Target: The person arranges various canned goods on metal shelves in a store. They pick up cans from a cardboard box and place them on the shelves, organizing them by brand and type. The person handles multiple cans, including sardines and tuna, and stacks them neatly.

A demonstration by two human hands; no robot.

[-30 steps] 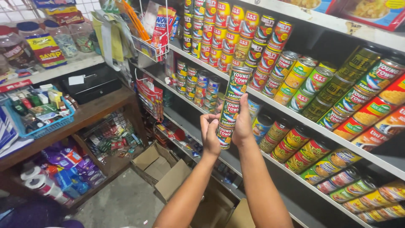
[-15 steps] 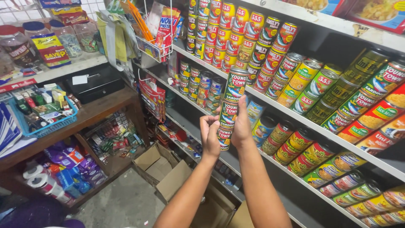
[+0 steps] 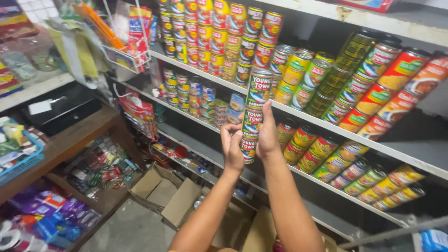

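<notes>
Now I have my left hand (image 3: 232,148) and right hand (image 3: 268,135) clenched on a stack of three cans (image 3: 253,115), raised higher than a second ago, its top level with the shelf (image 3: 322,123) edge behind my grip.

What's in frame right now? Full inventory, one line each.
stack of cans: three, green-red labels, held upright between both hands
shelved cans: many, red, yellow and green, on white wall shelves
cardboard boxes: a few, brown, open, on floor
wire basket: one, white, hung at shelf end
wooden table: one, brown, left
blue basket: one, on table
left hand: fingers on stack's lower cans
right hand: fingers on stack's right side
</notes>
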